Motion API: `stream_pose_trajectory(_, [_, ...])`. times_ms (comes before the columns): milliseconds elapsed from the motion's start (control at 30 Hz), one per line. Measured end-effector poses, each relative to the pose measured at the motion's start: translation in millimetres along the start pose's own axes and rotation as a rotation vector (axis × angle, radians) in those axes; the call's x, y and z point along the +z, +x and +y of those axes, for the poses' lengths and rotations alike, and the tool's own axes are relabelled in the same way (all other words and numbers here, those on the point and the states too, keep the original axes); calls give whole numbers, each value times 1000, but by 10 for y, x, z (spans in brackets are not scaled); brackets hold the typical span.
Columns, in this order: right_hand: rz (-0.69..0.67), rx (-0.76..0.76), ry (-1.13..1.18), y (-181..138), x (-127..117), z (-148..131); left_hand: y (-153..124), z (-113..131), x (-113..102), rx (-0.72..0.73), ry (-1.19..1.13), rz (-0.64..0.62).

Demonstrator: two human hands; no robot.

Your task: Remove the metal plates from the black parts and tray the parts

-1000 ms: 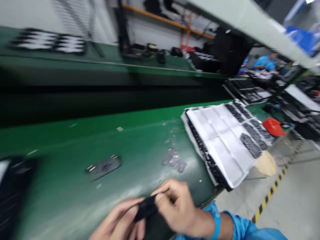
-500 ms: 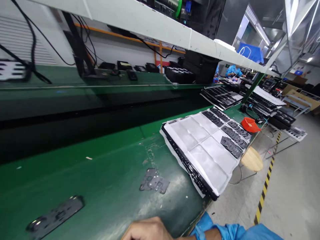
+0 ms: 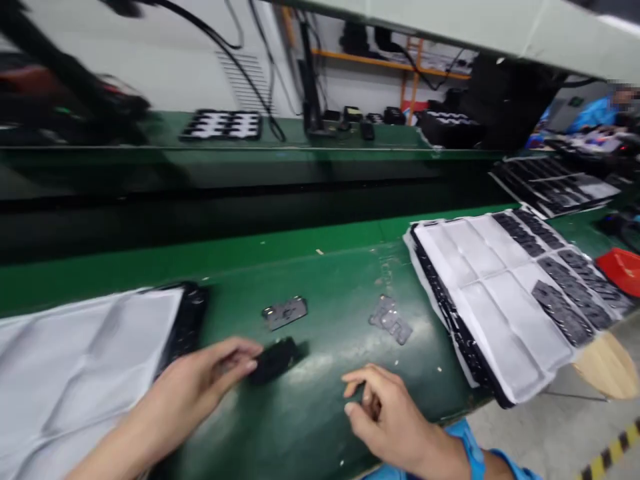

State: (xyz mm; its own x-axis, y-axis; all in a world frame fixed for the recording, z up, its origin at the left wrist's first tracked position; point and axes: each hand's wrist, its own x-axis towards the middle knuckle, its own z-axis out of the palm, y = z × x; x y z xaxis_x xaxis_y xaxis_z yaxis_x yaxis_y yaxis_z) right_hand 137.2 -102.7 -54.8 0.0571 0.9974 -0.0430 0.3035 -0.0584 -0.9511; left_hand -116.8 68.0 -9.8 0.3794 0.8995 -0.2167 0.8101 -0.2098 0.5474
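1. L hand (image 3: 207,380) is pinching blk part (image 3: 275,361) by its left end over bench (image 3: 300,433), prob. leaving its face uncovered.
2. Grey plate (image 3: 289,312) is lying twd. bench's back edge.
3. R hand (image 3: 387,415) is hovering nr. front edge, holding nothing, fingers parted.

Left hand (image 3: 213,377): pinches black part (image 3: 275,360), apparently flat (blurred).
Right hand (image 3: 385,413): half-curled above bench (image 3: 310,427).
Plate (image 3: 289,312): on bench.

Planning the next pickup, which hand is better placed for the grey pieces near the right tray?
Probably the right hand: it looks free, and it is closer to the grey pieces. The left hand is farther off and holds a black part.
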Motion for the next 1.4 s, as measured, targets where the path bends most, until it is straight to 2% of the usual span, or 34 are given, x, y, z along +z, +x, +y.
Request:
stream_pose_trajectory(100, [-98,-68,3,-34,-45,2,193,-62,-239,-84,-17,-3])
stream_pose_trajectory(167, [-139,-85,5,-62,-30,-1,351,-97,-288,-95,19,23])
stream_pose_trajectory(367, [-134,-62,-47,-120,34,-1,650,-80,-139,39,70,33])
stream_pose_trajectory(467, [-139,-53,-37,-136,30,-2,694,-16,-116,57,92,19])
stream_pose_trajectory(767, [-175,-86,-17,-124,20,-5,664,28,-232,52,110,-47])
stream_pose_trajectory(933, [-147,-109,-24,-105,-3,-48,662,116,-139,106,125,-88])
stream_pose_trajectory(1033, [-87,-117,-41,-72,-67,-68,719,159,-73,141,167,-70])
stream_pose_trajectory(1133, [52,-165,-123,-16,-201,-22,784,165,-65,156,214,-31])
stream_pose_trajectory(1300, [383,-235,-414,109,-523,210,839,125,-67,179,258,13])
stream_pose_trajectory(1400, [479,-211,-604,167,-662,362,844,104,-4,189,268,0])
